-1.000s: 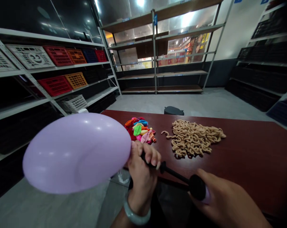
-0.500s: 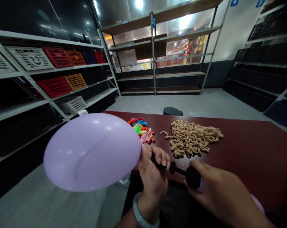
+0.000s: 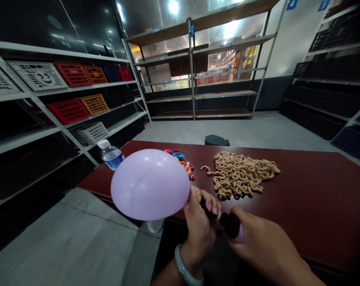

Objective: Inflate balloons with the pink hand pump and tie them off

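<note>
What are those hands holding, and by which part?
The left hand holds the balloon at its neck end and the pump's barrel; the right hand holds the pump's handle.

Reddish-brown bench, glossy. On it, a loose heap of tan, curled pieces; a few strays at its left edge. Clear bottle, white cap, blue label, toward the bench's left end. Dark seat just past the far edge. Left: pale metal rack. Upper row of crates: white crate with smiley cutout, then red, orange, blue, red. Below: red crate, yellow-orange crate; lower, a white crate. Behind: tall rack, brown shelf boards, blue tags. Grey floor.
</note>
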`<state>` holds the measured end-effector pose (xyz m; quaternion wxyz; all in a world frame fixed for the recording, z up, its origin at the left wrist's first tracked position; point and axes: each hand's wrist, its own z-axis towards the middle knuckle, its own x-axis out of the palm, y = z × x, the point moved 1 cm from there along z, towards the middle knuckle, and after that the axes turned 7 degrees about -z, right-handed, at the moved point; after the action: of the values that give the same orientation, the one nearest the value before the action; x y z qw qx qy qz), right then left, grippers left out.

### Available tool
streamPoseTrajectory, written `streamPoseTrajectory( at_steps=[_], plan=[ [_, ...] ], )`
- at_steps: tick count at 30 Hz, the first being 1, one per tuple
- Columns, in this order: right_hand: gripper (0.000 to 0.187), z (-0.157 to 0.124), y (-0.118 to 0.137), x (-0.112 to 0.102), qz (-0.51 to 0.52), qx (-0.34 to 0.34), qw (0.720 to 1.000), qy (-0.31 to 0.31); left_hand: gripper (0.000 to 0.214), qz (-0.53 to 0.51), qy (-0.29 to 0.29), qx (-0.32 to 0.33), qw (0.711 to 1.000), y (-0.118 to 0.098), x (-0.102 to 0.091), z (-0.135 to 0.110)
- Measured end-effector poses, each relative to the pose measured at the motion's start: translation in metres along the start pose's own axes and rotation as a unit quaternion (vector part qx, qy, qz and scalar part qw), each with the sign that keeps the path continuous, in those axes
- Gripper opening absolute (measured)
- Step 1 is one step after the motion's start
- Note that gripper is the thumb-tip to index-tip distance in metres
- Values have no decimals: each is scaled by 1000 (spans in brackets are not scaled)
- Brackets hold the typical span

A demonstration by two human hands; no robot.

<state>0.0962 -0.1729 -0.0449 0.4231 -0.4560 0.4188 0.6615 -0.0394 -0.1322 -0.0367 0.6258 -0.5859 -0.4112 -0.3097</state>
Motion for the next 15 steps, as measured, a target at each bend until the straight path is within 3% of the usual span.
streamPoseTrajectory(
  at_steps=[4, 10, 15],
  plan=[
    [17, -19, -19, 2, 37, 0, 996, 81, 32, 11, -12, 33, 999, -29, -3, 15],
    [27, -35, -42, -11, 10, -22, 999, 22, 32, -2, 9, 87, 996, -69, 15, 20],
    [26, -26, -35, -21, -31, -18, 999, -14, 31, -14, 4, 106, 994, -64, 25, 8]
  ],
)
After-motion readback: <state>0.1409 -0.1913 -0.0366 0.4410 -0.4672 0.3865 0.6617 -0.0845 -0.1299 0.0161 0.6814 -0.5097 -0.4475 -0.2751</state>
